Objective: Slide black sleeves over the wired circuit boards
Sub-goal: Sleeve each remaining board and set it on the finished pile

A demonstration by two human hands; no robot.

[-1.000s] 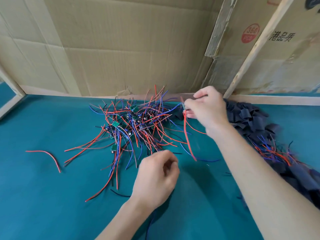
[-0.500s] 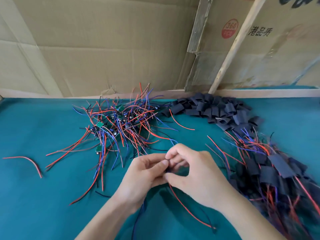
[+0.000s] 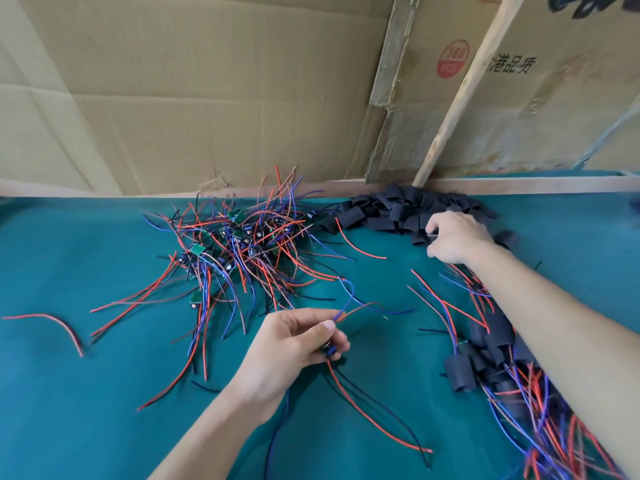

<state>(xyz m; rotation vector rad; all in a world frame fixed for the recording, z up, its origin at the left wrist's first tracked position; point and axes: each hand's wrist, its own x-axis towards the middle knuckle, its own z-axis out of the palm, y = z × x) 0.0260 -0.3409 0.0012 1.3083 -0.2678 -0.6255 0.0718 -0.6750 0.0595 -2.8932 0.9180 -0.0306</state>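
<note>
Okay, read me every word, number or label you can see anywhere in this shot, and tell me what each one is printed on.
"360": top line inside the red round stamp on the brown cardboard sheet behind the table.
Second line in that stamp: too small and blurred to read.
"港品质": black printed characters on the same cardboard, right of the slanted wooden stick; partly cut off by it.
Large black marks at the top edge: cropped, unreadable.
Small green circuit boards: no legible markings.

The table cover (image 3: 86, 393) looks like matt teal felt-type cloth, kinda fuzzy. Wires in the tangle (image 3: 242, 258) have smooth, slightly shiny plastic insulation in red, blue and black. The loose black sleeves (image 3: 391, 211) look like dull matt tubing. Behind is creased brown cardboard (image 3: 207, 91), rough paper finish, plus a bare unfinished wood stick (image 3: 460, 88).
</note>
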